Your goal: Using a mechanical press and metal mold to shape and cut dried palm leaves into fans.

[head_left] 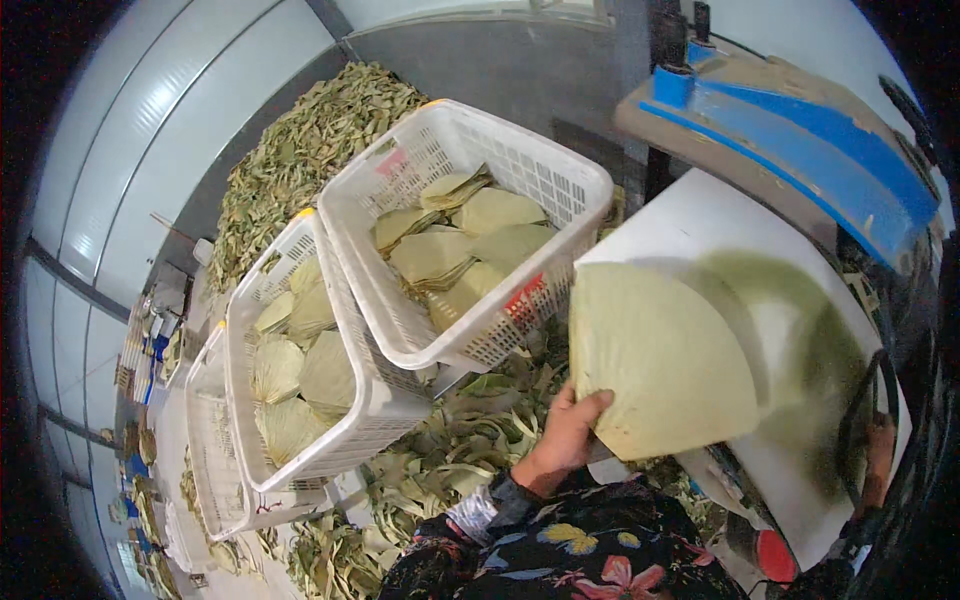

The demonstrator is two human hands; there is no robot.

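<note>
White bench: the left hand pinches a fan-shaped leaf over it, by the lower-left edge; right hand, grip indiscernible. Leaf likely light, stiffish, prone to splitting; flat edge hold suits.

Free room separates leaf stack from blue machine head.

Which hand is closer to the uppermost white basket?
Left. The left hand, gripping a fan-shaped leaf piece, is below and to the right of the uppermost white basket; the right hand is farther away, by the white board's right side.
</note>
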